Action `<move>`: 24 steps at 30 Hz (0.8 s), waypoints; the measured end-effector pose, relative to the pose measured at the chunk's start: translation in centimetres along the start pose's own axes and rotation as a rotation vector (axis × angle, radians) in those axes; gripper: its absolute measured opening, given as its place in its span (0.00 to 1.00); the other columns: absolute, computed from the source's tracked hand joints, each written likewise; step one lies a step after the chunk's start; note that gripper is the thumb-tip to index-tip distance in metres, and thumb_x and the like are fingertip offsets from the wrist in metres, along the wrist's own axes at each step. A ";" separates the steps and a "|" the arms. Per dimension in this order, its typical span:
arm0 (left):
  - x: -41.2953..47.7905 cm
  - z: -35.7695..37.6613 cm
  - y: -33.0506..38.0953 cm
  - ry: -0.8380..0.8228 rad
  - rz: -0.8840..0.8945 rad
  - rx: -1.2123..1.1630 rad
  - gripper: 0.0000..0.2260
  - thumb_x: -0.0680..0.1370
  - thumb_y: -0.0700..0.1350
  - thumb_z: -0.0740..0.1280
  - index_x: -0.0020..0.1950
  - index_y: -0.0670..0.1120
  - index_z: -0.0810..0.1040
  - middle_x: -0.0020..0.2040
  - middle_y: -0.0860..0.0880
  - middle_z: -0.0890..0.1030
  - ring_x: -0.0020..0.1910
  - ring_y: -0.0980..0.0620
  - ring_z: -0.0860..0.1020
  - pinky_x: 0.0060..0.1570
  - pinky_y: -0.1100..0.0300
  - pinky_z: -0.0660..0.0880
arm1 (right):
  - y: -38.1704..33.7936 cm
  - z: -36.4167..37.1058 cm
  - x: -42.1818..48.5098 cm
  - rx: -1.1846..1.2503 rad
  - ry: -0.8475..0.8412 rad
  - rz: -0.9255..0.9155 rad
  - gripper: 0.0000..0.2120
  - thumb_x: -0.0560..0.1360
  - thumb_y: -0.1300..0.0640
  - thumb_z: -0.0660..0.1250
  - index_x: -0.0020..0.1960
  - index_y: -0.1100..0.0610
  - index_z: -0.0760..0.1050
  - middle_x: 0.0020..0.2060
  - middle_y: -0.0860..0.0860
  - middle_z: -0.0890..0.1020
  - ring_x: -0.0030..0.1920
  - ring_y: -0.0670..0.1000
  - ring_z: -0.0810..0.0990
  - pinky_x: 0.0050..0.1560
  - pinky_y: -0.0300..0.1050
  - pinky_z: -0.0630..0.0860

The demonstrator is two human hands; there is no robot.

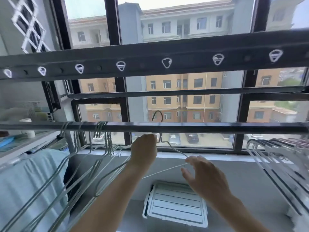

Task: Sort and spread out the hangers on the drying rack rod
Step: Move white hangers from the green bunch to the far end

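Note:
A dark drying rack rod [200,127] runs across the view in front of the window. Several wire hangers [100,144] hang bunched on its left part. One wire hanger [177,150] has its hook raised above the rod near the middle. My left hand [144,149] grips this hanger at its neck, just below the rod. My right hand [204,174] is open with fingers spread, its fingertips at the hanger's right shoulder. A second bunch of white hangers [275,156] lies at the right.
A wider dark bar with white-rimmed holes [167,62] crosses above. A pale cloth [30,181] hangs at the lower left. A white slatted box [175,203] sits on the grey ledge below. The window frame [124,106] stands right behind the rod.

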State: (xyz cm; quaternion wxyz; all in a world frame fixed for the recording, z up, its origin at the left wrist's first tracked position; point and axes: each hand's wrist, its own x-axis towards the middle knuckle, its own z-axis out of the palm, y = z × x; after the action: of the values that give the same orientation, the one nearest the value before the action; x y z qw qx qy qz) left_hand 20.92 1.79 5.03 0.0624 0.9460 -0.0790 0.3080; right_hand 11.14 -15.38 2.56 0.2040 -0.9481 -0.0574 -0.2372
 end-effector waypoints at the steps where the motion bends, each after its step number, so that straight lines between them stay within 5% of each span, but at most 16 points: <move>1: -0.2 0.7 0.4 -0.029 0.024 -0.010 0.08 0.73 0.35 0.60 0.41 0.46 0.76 0.37 0.48 0.79 0.40 0.45 0.79 0.35 0.56 0.73 | 0.7 0.0 0.0 -0.008 -0.005 0.015 0.17 0.75 0.43 0.60 0.61 0.48 0.71 0.54 0.46 0.79 0.54 0.48 0.78 0.52 0.44 0.76; 8: -3.4 4.7 2.3 -0.210 0.137 -0.177 0.07 0.74 0.45 0.62 0.37 0.53 0.74 0.35 0.54 0.77 0.41 0.49 0.80 0.35 0.58 0.72 | 5.9 1.4 -0.7 -0.063 -0.124 0.139 0.26 0.75 0.43 0.61 0.69 0.52 0.63 0.62 0.48 0.73 0.62 0.49 0.72 0.59 0.45 0.73; 11: -3.9 4.9 3.3 -0.202 0.195 -0.322 0.07 0.76 0.51 0.64 0.48 0.57 0.81 0.45 0.58 0.83 0.47 0.55 0.80 0.46 0.59 0.77 | 7.5 1.5 -1.0 -0.057 -0.172 0.173 0.29 0.74 0.43 0.62 0.71 0.53 0.61 0.66 0.48 0.70 0.65 0.49 0.69 0.63 0.45 0.69; 14: -3.8 5.0 4.7 -0.251 0.322 -0.526 0.07 0.74 0.50 0.67 0.50 0.54 0.82 0.48 0.57 0.84 0.46 0.58 0.81 0.49 0.59 0.77 | 8.7 1.2 -1.4 0.042 -0.265 0.219 0.31 0.72 0.41 0.64 0.70 0.52 0.62 0.65 0.45 0.70 0.66 0.48 0.69 0.66 0.44 0.66; 17: -4.0 5.5 6.8 -0.301 0.430 -0.769 0.06 0.73 0.46 0.70 0.48 0.53 0.83 0.44 0.58 0.84 0.41 0.63 0.80 0.46 0.63 0.78 | 8.9 0.0 -2.0 0.296 -0.399 0.249 0.16 0.73 0.41 0.64 0.56 0.49 0.73 0.48 0.41 0.77 0.48 0.42 0.77 0.51 0.40 0.73; 19: -4.2 5.9 8.3 -0.298 0.468 -0.874 0.07 0.72 0.44 0.70 0.49 0.53 0.82 0.42 0.60 0.82 0.40 0.64 0.80 0.45 0.62 0.79 | 8.9 -0.9 -2.3 0.461 -0.375 0.282 0.08 0.76 0.47 0.62 0.45 0.51 0.74 0.40 0.47 0.80 0.38 0.42 0.80 0.41 0.39 0.77; 24: -3.4 5.7 12.3 -0.282 0.535 -1.004 0.06 0.73 0.43 0.70 0.48 0.51 0.82 0.43 0.58 0.83 0.41 0.63 0.80 0.47 0.62 0.78 | 9.6 -3.8 -3.2 0.585 -0.173 0.363 0.10 0.79 0.57 0.59 0.41 0.57 0.75 0.30 0.53 0.81 0.24 0.45 0.79 0.26 0.34 0.72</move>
State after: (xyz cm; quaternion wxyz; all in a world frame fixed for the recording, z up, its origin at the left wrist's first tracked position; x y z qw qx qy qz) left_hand 19.19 -10.84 -0.69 0.4120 0.7795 -0.4591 0.1092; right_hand 8.66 -25.74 0.66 0.5003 -0.8607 0.0296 -0.0895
